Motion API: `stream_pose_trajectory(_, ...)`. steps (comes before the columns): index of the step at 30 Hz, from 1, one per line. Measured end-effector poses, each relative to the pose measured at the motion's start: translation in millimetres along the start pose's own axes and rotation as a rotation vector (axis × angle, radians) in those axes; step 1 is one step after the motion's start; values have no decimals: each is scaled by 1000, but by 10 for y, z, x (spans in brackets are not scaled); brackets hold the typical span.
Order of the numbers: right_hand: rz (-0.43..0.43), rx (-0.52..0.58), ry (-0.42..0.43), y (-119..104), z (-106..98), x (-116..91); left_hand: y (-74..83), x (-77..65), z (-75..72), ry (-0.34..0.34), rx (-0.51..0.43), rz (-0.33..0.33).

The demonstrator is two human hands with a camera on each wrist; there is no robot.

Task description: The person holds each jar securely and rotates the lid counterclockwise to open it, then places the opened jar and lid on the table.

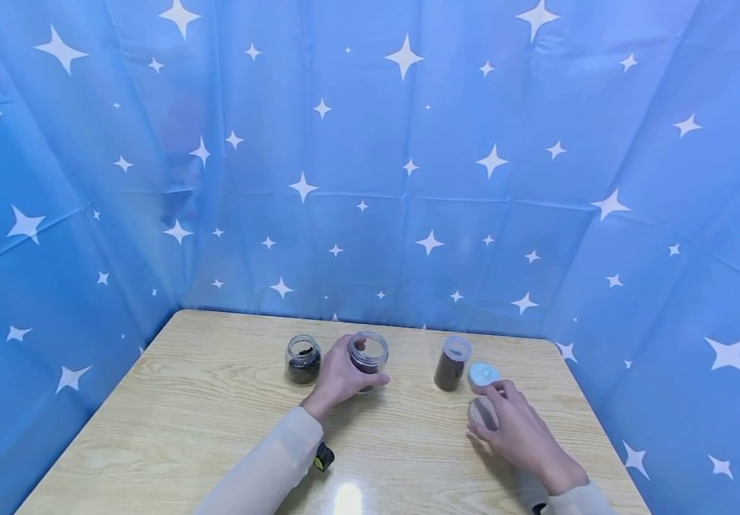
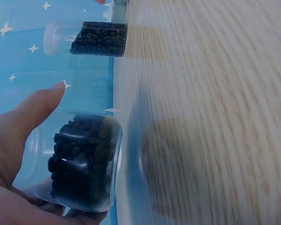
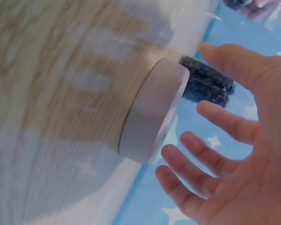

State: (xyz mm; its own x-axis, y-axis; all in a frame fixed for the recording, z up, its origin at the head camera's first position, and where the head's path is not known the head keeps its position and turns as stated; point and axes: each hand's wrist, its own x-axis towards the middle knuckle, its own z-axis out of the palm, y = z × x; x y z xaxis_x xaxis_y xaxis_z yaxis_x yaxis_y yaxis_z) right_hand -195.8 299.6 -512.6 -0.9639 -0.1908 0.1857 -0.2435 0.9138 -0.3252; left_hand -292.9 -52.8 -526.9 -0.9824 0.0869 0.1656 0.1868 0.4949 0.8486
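My left hand (image 1: 343, 373) grips an open glass jar (image 1: 370, 349) by its side, fingers behind and thumb in front. Dark beans, like coffee beans, fill part of this jar (image 2: 82, 164) in the left wrist view. Over on the right, a round pale lid (image 1: 483, 413) lies on the table beneath my right hand (image 1: 519, 435). The right wrist view shows a gap between that lid (image 3: 152, 110) and the spread, relaxed fingers (image 3: 218, 157); they hold nothing.
A smaller open jar of dark beans (image 1: 303, 366) stands left of the held jar. Between the hands, farther back, is a tall clear container of beans (image 1: 450, 366). A light-blue lid (image 1: 484, 374) lies beside it. Starry blue curtains (image 1: 370, 214) border the wooden table (image 1: 215, 408).
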Motion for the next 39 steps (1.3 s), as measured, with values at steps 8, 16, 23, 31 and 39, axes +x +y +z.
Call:
stream_pose_trajectory(8, -49, 3, 57, -81, -21, -14, -23, 3, -8, -36, 15, -23)
stream_pose_trajectory(16, -68, 15, 94, -104, -9, -32, -25, 17, -14, -50, -8, -49)
stream_pose_trajectory(23, -91, 20, 118, -108, 17, -45, -3, 0, -30, -50, -37, -66)
stream_pose_trajectory(31, -97, 36, 123, -133, 18, -91, -46, -18, -25, -31, -9, -63)
stream_pose_trajectory(39, -95, 41, 125, -143, 16, -116, -53, -47, -16, -27, 2, -112)
